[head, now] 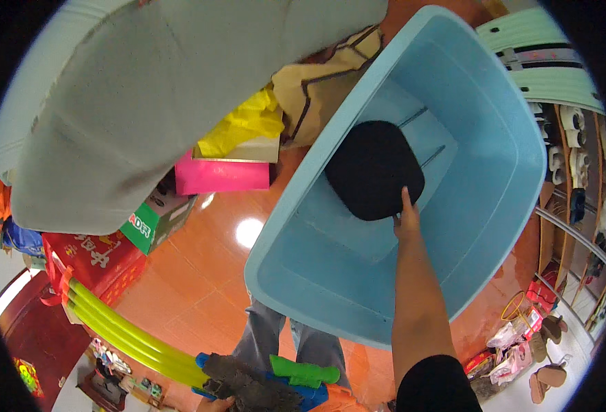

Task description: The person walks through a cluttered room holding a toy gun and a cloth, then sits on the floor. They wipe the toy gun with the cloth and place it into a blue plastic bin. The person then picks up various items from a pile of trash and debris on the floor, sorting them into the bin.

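My right hand (408,219) reaches into a large light-blue plastic tub (468,226) and grips the edge of a flat black rounded-square piece (372,167). This piece is over the tub's floor; whether it touches the floor I cannot tell. At the bottom rim, my left hand (215,405) is partly cut off, with its fingers on a grey-brown rag (254,383). The rag lies over a toy blaster (143,350) with yellow-green tubes and blue, green and orange parts. How much of the toy that hand bears is hidden.
A grey padded piece (143,103) hangs over the upper left. Below it are a pink box (223,176), yellow cloth (243,123), a green carton (151,221) and a red box (97,257). Right of the tub are a shoe rack (563,201) and loose shoes (548,381) on the floor.
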Available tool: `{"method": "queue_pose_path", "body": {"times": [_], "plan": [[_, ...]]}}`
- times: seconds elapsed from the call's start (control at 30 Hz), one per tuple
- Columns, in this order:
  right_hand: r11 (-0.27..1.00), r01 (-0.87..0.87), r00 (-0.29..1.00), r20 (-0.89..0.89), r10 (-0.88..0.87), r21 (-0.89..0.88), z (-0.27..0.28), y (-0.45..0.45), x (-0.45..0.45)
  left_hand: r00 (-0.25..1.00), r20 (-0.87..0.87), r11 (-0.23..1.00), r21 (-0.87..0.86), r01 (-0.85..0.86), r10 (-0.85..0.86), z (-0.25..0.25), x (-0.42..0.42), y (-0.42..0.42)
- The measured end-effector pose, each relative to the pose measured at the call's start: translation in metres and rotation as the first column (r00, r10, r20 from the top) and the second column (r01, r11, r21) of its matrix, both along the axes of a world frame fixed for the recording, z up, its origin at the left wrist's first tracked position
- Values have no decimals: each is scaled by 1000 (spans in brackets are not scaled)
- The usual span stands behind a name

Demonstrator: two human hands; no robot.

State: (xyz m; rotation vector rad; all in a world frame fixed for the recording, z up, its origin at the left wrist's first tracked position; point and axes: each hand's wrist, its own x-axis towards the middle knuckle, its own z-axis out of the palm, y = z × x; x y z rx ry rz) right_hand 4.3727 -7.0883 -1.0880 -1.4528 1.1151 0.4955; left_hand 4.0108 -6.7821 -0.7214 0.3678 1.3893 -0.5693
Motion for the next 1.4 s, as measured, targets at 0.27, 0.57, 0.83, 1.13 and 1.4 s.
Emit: {"method": "queue_pose_path", "body": {"times": [0.27, 0.57, 0.83, 1.13, 1.4], "plan": [[998, 48, 994, -104, -44, 35, -51, -23, -3, 986, -160, 997, -55, -63, 53, -12, -24, 6], [270, -578, 466, -40, 884, -770, -20, 24, 81, 990, -126, 997, -55, 58, -65, -28, -71, 19], [278, -961, 259, -396, 881, -10, -19, 14, 122, 997, -39, 997, 18, 74, -73, -41, -67, 10], [722, -662, 719, -103, 688, 200, -53, 17, -6, 974, 187, 984, 151, 98, -126, -54, -7, 15], [605, -751, 627, 0, 779, 264, -5, 66, -47, 917, 388, 987, 87, -138, 94, -67, 24, 4]]}}
